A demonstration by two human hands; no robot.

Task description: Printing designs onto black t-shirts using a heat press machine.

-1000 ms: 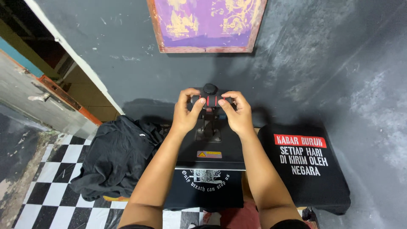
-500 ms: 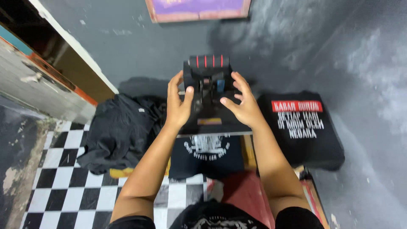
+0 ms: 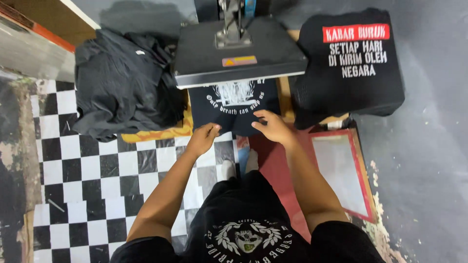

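Note:
A black heat press [image 3: 239, 53] stands in front of me with its upper plate raised. Beneath the plate lies a black t-shirt with a white print [image 3: 234, 104], its front edge hanging toward me. My left hand [image 3: 204, 137] pinches the shirt's near edge on the left. My right hand [image 3: 273, 125] rests on the shirt's near edge on the right, fingers spread over the cloth.
A heap of black garments [image 3: 124, 83] lies left of the press. A folded stack of black printed shirts [image 3: 353, 58] sits to the right. A red-framed printing screen [image 3: 343, 170] lies on the floor at right. Black-and-white checkered flooring [image 3: 87, 185] spreads to the left.
Both hands have left the press handle and dropped to the shirt's near edge. The upper plate now stands lifted off the shirt. My view has tilted down.

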